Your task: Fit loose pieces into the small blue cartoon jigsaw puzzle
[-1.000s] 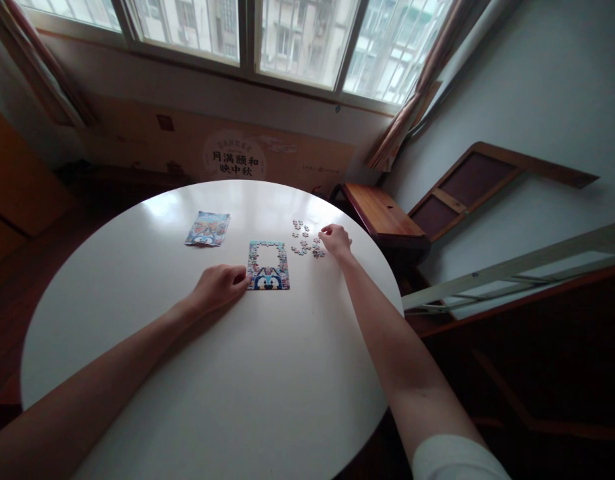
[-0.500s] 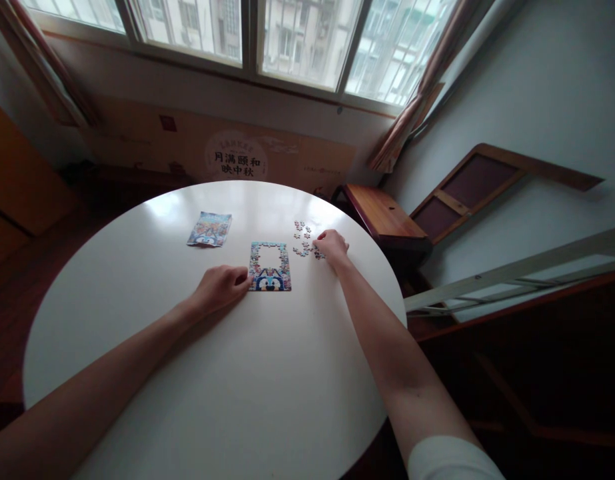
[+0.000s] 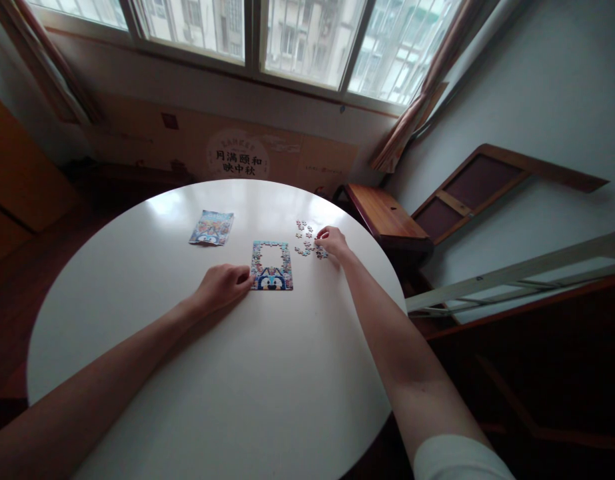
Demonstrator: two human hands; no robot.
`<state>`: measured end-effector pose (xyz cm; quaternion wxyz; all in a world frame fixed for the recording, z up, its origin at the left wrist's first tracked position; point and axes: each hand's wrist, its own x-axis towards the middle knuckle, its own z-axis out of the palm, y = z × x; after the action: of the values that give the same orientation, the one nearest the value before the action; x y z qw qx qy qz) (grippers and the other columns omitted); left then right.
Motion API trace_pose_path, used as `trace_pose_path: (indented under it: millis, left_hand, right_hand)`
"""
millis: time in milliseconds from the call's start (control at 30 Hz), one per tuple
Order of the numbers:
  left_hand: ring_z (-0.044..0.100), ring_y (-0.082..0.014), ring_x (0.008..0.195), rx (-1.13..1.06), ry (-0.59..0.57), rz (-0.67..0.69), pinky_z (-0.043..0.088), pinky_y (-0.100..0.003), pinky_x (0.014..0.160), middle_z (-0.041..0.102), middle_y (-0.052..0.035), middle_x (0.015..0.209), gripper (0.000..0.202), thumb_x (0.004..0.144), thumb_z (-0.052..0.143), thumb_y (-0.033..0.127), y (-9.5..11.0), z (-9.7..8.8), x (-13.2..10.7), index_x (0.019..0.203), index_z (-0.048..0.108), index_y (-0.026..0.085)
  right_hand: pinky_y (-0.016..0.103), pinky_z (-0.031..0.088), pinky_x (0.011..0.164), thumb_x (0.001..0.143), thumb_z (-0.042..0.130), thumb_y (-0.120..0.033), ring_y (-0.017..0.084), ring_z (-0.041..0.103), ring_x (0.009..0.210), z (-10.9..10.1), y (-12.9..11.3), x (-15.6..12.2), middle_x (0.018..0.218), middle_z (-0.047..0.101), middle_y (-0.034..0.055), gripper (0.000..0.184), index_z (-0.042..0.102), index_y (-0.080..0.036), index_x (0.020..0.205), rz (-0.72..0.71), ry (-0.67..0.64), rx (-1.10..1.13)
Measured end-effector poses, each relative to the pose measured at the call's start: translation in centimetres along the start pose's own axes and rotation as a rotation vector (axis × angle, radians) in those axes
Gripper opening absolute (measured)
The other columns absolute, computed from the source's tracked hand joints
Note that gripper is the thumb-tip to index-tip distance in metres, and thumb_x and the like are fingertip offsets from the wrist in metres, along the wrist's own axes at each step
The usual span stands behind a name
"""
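Note:
A partly filled jigsaw puzzle (image 3: pixel 272 280) lies flat on the white round table (image 3: pixel 247 373), a dog-like blue face along its lower edge and a bare white area in its upper middle. My left hand (image 3: pixel 224 285) has its fingers curled, the fingertips pressing on the puzzle's left edge. To the right, loose jigsaw pieces (image 3: pixel 303 251) are scattered in a small group. Over the right side of that group, my right hand (image 3: pixel 332 244) is closed in a pinch, thumb and index finger at a piece mostly hidden by the fingers.
A printed foil packet (image 3: pixel 211 228) lies further back on the table, left of the puzzle. Beyond the right rim stands a low wooden stool or side table (image 3: pixel 382 212). Windows (image 3: pixel 307 40) and a poster with Chinese characters (image 3: pixel 282 157) are behind.
The view has shifted slightly. My right hand has lifted and drawn its fingertips a little among the loose pieces. My left hand stays at the puzzle's edge.

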<state>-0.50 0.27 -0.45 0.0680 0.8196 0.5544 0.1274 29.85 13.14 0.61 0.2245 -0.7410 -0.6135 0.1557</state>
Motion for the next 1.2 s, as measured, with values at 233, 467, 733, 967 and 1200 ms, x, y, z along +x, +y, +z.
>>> trace_pose_path:
  millis: [233, 467, 733, 967, 1200]
  left_hand:
    - [0.053, -0.0166, 0.06, 0.012, -0.009, -0.003, 0.023, -0.028, 0.056, 0.067, -0.0057, 0.069, 0.039, 0.09, 0.04, 0.045, 0.2, -0.2, -0.1, 0.07, 0.061, 0.02]
    - [0.053, -0.0171, 0.059, 0.027, -0.006, 0.006, 0.022, -0.028, 0.056, 0.066, -0.0056, 0.067, 0.039, 0.09, 0.04, 0.045, 0.2, -0.1, 0.0, 0.07, 0.062, 0.02]
    - [0.05, -0.0156, 0.057, 0.014, -0.007, 0.004, 0.022, -0.027, 0.056, 0.064, -0.0049, 0.065, 0.039, 0.09, 0.04, 0.044, 0.4, -0.4, -0.1, 0.069, 0.061, 0.02]
    - [0.05, -0.0158, 0.057, 0.022, 0.001, -0.012, 0.022, -0.028, 0.056, 0.064, -0.0051, 0.065, 0.04, 0.09, 0.04, 0.047, 0.3, -0.4, -0.2, 0.069, 0.062, 0.02]
    - [0.051, -0.0159, 0.058, 0.016, -0.014, -0.011, 0.022, -0.027, 0.055, 0.065, -0.005, 0.066, 0.041, 0.09, 0.04, 0.047, 0.3, -0.4, -0.1, 0.069, 0.062, 0.02]
  right_hand:
    - [0.03, 0.053, 0.069, 0.071, 0.072, -0.025, 0.015, 0.064, 0.068, -0.3, -1.5, -3.3, 0.077, 0.07, 0.004, 0.018, 0.067, -0.016, 0.085, -0.205, -0.105, 0.604]
    - [0.032, 0.054, 0.065, 0.062, 0.079, -0.039, 0.016, 0.065, 0.067, 1.8, -1.1, -7.6, 0.077, 0.072, 0.0052, 0.033, 0.073, -0.017, 0.086, -0.272, -0.379, 0.878]
    - [0.034, 0.057, 0.073, 0.065, 0.077, -0.031, 0.018, 0.069, 0.075, 2.8, -0.7, -8.1, 0.082, 0.074, 0.0057, 0.023, 0.073, -0.017, 0.082, -0.304, -0.325, 0.865]
    - [0.032, 0.057, 0.071, 0.068, 0.072, -0.025, 0.017, 0.069, 0.075, 3.2, -0.9, -8.2, 0.083, 0.075, 0.0049, 0.016, 0.075, -0.019, 0.082, -0.316, -0.278, 0.805]
    - [0.032, 0.057, 0.072, 0.069, 0.069, -0.021, 0.016, 0.068, 0.072, 3.3, -0.7, -8.1, 0.083, 0.074, 0.0045, 0.016, 0.076, -0.018, 0.083, -0.352, -0.254, 0.772]
